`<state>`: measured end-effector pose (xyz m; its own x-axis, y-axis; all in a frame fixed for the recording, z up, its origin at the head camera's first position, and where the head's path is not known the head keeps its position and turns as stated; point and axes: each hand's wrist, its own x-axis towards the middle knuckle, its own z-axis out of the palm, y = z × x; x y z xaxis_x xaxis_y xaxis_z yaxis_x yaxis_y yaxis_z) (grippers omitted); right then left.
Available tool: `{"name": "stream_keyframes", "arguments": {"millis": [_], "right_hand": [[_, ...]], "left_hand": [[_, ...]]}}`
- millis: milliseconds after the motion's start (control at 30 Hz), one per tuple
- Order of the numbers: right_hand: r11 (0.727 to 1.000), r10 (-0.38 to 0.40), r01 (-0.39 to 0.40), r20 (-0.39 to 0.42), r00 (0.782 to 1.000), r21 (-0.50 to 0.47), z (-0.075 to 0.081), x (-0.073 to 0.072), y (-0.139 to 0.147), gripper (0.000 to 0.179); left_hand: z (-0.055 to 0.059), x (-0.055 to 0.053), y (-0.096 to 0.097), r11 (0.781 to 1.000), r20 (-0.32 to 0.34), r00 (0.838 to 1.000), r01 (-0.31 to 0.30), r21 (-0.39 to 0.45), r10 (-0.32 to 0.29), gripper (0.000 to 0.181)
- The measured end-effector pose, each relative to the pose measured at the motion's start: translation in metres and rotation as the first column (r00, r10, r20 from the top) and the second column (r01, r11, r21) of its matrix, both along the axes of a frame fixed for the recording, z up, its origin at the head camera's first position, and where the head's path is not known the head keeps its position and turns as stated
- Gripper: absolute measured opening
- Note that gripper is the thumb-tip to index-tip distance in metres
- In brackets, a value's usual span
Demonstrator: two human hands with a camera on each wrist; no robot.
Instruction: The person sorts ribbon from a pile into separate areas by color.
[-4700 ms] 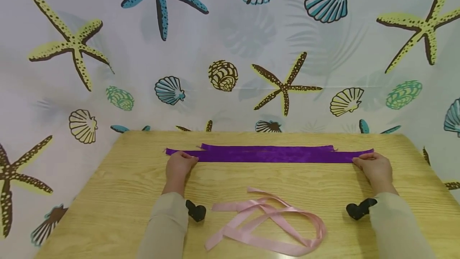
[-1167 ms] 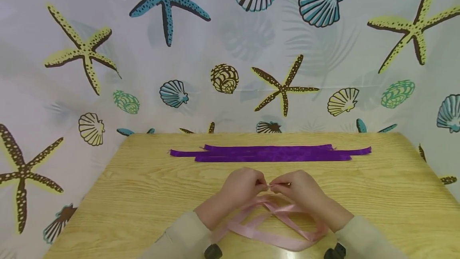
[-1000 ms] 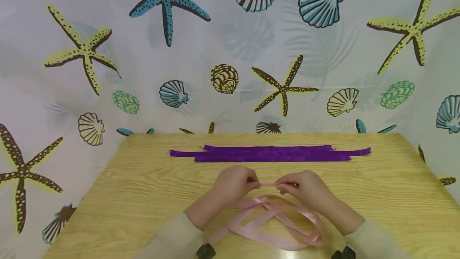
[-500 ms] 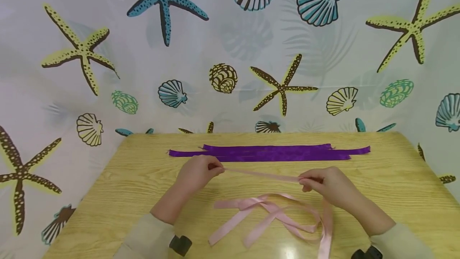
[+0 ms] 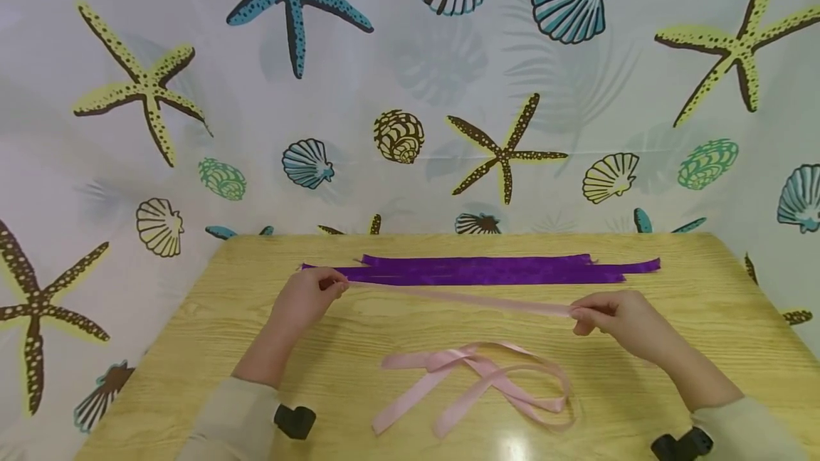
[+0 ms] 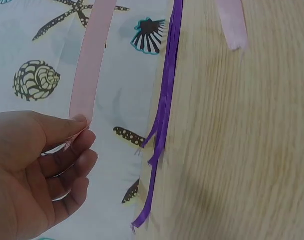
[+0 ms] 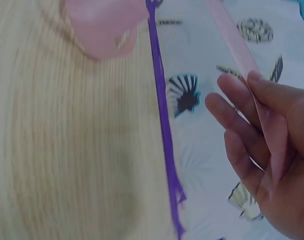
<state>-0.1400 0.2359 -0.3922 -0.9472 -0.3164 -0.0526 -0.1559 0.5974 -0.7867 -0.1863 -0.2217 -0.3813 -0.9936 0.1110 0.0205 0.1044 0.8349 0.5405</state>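
A pink satin ribbon (image 5: 461, 297) is stretched between my two hands above the wooden table, sloping down toward the right. My left hand (image 5: 301, 304) pinches one end between thumb and forefinger; in the left wrist view a short frayed tip pokes out below the thumb. My right hand (image 5: 624, 322) pinches the other end, and the right wrist view shows the ribbon's tail (image 7: 276, 142) running along the palm. Behind the pink ribbon, several purple ribbons (image 5: 480, 272) lie lengthwise and overlapping. The left hand covers part of their left ends.
More pink ribbons (image 5: 453, 358) lie in a loose, looped tangle on the table (image 5: 192, 375) between my forearms. A white curtain (image 5: 448, 77) printed with starfish and shells hangs behind the table's far edge.
Earlier, both hands held a purple ribbon, then let it go on the others. They met over the pink tangle, took one pink ribbon and drew apart, pulling it out straight.
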Motion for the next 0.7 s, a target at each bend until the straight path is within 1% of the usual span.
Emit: {"name": "stream_keyframes", "arguments": {"millis": [133,300,367,500,567,633,700], "right_hand": [[0.997,-0.046,0.05,0.067,0.997,-0.055,-0.012,-0.008,0.019,0.041],[0.986,-0.129,0.14,0.112,0.985,-0.088,-0.024,-0.015,0.04,0.041],[0.979,-0.16,0.175,0.139,0.977,-0.108,-0.028,-0.018,0.048,0.042],[0.967,-0.187,0.22,0.226,0.956,-0.13,-0.037,-0.023,0.057,0.042],[0.966,-0.2,0.234,0.248,0.948,-0.115,-0.043,-0.026,0.059,0.043],[0.966,-0.234,0.252,0.226,0.946,-0.057,-0.05,-0.028,0.06,0.042],[0.959,-0.278,0.283,0.187,0.942,0.0,-0.056,-0.029,0.06,0.041]], "left_hand": [[-0.007,-0.003,-0.014,0.999,0.04,0.999,-0.033,0.005,0.033,0.027],[-0.018,-0.006,-0.023,0.993,0.116,0.99,-0.091,0.071,0.082,0.026],[-0.025,-0.009,-0.026,0.987,0.144,0.985,-0.11,0.115,0.093,0.025],[-0.043,-0.013,-0.03,0.974,0.199,0.975,-0.136,0.181,0.1,0.025],[-0.05,-0.015,-0.027,0.971,0.218,0.97,-0.146,0.189,0.104,0.024],[-0.053,-0.015,-0.023,0.969,0.233,0.964,-0.17,0.179,0.126,0.024],[-0.053,-0.016,-0.02,0.969,0.237,0.96,-0.188,0.162,0.147,0.024]]}}
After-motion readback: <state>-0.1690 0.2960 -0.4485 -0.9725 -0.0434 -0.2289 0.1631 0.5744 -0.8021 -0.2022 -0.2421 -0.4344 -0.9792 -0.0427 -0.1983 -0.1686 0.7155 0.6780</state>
